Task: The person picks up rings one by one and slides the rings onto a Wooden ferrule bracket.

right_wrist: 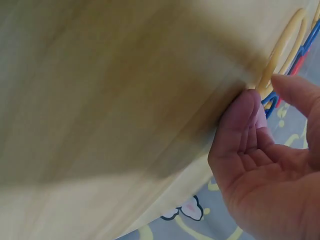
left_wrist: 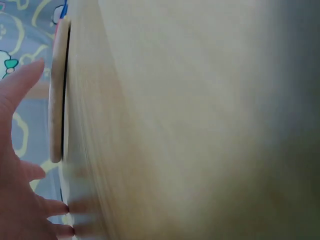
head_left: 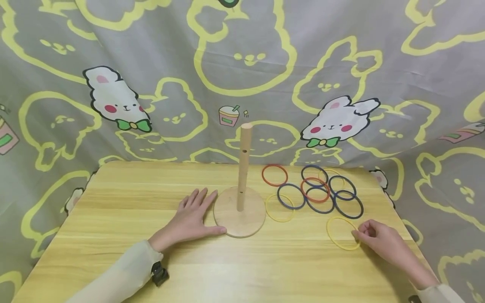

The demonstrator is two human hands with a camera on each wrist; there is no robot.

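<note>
A wooden peg (head_left: 244, 168) stands upright on a round wooden base (head_left: 226, 212) near the table's middle. My left hand (head_left: 191, 216) rests on the tabletop left of the base, fingers spread, its thumb at the base's front-left edge. In the left wrist view the base (left_wrist: 59, 95) shows edge-on beside the thumb. On the right, my right hand (head_left: 382, 244) pinches the right edge of a thin yellow ring (head_left: 327, 229) between thumb and fingers. The right wrist view shows that yellow ring (right_wrist: 276, 47) at the fingertips; whether it lies fully on the table I cannot tell.
Several blue rings overlap right of the peg, one blue ring (head_left: 278, 195) nearer to it. A red ring (head_left: 262, 175) lies behind, another red ring (head_left: 302, 189) on the pile. One yellow ring (head_left: 280, 221) lies by the base. A patterned curtain (head_left: 170, 42) hangs behind the table (head_left: 125, 193).
</note>
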